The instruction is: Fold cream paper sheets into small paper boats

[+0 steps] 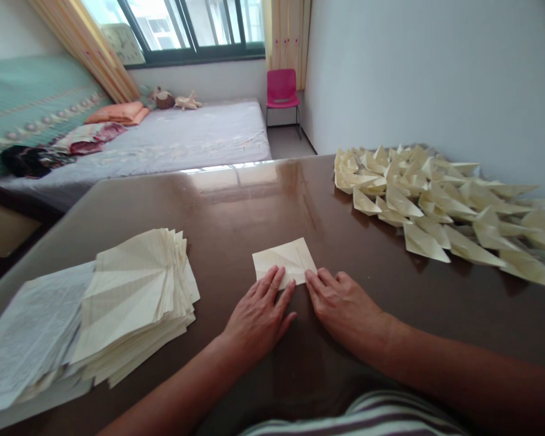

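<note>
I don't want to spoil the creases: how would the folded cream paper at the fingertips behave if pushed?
The folded cream paper looks thin, so it is probably light. Lying flat on the glossy brown table, it would likely slide rather than tip once the left hand and right hand lift. Its visible creases suggest it may bend there.

on a glossy brown tabletop (227, 236), a small folded cream paper (284, 257) lies at the two hands: the left hand (260, 307) rests its fingertips on the near part, thumb off it, and the right hand (345, 306) touches the near right corner with bent fingers. to the left lies a stack of creased cream sheets (127, 287) overlapping a stack of greyish paper (31, 327). at far right, many pointed folded paper shapes (424, 200) sit crowded together. beyond the tabletop stand a bed (204, 133) and a pink chair (282, 88).
</note>
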Demonstrator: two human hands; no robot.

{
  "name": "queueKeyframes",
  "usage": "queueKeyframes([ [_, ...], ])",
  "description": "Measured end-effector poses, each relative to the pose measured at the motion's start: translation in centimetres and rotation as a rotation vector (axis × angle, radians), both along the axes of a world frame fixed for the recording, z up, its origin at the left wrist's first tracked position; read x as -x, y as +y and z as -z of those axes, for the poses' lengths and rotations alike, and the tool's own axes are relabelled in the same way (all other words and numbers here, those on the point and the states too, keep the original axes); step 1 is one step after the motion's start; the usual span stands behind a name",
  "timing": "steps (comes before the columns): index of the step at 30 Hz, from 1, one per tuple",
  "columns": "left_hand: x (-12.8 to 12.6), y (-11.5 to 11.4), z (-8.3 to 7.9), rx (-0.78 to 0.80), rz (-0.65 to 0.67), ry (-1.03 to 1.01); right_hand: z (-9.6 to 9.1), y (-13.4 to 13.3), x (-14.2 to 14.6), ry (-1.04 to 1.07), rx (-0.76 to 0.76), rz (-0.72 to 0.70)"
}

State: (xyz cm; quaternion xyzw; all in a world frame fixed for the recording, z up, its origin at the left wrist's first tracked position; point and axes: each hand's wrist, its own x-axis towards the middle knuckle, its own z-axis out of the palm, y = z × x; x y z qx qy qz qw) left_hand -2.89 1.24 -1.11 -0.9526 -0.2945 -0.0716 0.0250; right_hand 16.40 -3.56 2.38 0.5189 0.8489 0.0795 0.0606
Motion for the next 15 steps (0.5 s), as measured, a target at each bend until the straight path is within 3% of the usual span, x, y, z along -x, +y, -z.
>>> queueKeyframes([
  [6,0.6,-0.2,-0.9,-0.123,-0.02,0.068,-0.8,0.1,-0.1,-0.013,0.028,0.057],
  [15,1.6,0.2,-1.4,-0.245,-0.071,0.101,-0.5,0.4,0.1,0.019,0.01,0.072],
])
